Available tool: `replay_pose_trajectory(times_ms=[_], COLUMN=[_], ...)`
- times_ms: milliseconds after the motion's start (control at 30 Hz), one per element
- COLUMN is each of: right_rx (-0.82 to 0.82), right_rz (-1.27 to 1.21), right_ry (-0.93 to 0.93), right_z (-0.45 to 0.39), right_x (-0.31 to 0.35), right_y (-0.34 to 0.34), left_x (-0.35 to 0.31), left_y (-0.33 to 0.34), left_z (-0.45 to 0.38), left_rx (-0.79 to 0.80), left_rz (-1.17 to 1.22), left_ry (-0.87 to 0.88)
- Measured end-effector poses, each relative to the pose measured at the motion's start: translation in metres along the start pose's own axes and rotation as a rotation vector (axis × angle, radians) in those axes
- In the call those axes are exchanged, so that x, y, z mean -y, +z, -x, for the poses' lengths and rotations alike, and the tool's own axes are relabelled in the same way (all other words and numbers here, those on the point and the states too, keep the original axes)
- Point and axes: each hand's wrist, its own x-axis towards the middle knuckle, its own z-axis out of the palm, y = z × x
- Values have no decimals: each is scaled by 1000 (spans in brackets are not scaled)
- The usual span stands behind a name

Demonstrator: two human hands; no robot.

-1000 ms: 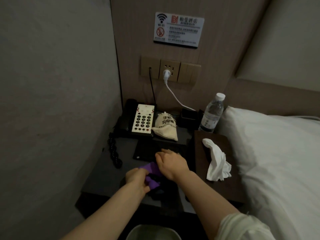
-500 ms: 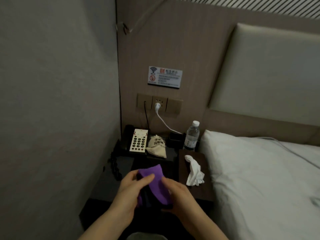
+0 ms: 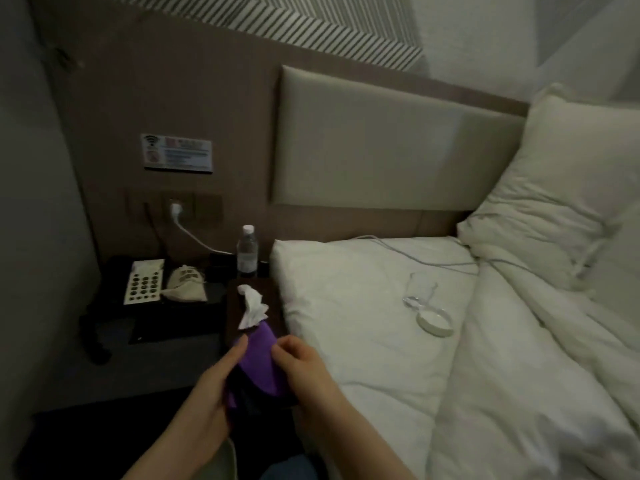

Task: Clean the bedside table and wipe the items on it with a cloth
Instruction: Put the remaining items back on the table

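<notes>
Since the earlier frame our view has swung right toward the bed [image 3: 363, 306]. Both hands, left [image 3: 211, 393] and right [image 3: 304, 372], hold a dark item wrapped in the purple cloth [image 3: 258, 362]; phone [image 3: 143, 282], pouch [image 3: 187, 285] and bottle [image 3: 247, 249] on the tabletop [image 3: 145, 368] look unwiped

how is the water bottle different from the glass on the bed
The water bottle stands upright on the bedside table, against the wall; the glass lies tipped over on the white bedding. The bottle is capped and labelled; the glass is open and plain. Both are clear.
</notes>
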Motion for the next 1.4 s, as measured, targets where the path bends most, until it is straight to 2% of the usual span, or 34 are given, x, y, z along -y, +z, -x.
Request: replay_pose_trajectory(times_ms=[67,167,233,400,533,700,767,867,1000,1133,1233,1333,1400], right_rx=[-47,-108,-162,-268,-426,-429,-419,-414,-465,-477,-397,-240,-120], right_rz=[61,156,237,309,728,1032,1180,1269,1327,1495,1575,1595,1604], right_ry=[-7,42,75,149,169,334,357,360,276,174,148,115,30], right_z=[6,12,12,-10,-48,-87,-99,-113,-117,-116,-113,-105,-93], right_x=[0,-4,-7,1,11,-4,-16,-34,-55,-61,-56,-47,-40], right_y=[-21,-55,-80,-166,-243,-307,-315,-321,-323,-319,-315,-301,-282], left_x=[24,51,68,104,119,117,114,113,118,124,129,131,130], left_y=[11,37,60,108,131,158,163,163,161,154,147,139,133], left_z=[0,-2,-7,-18,-32,-55,-66,-81,-94,-98,-98,-94,-90], left_rx=[12,-54,-105,-85,-164,-170,-180,-194,-215,-228,-236,-246,-259], left_rz=[23,12,-21,-4,30,2,-5,-13,-14,-45,-77,-74,-67], left_ry=[81,102,77,-96,-87,-88,-85,-64,-61,-72,-79,-74,-61])
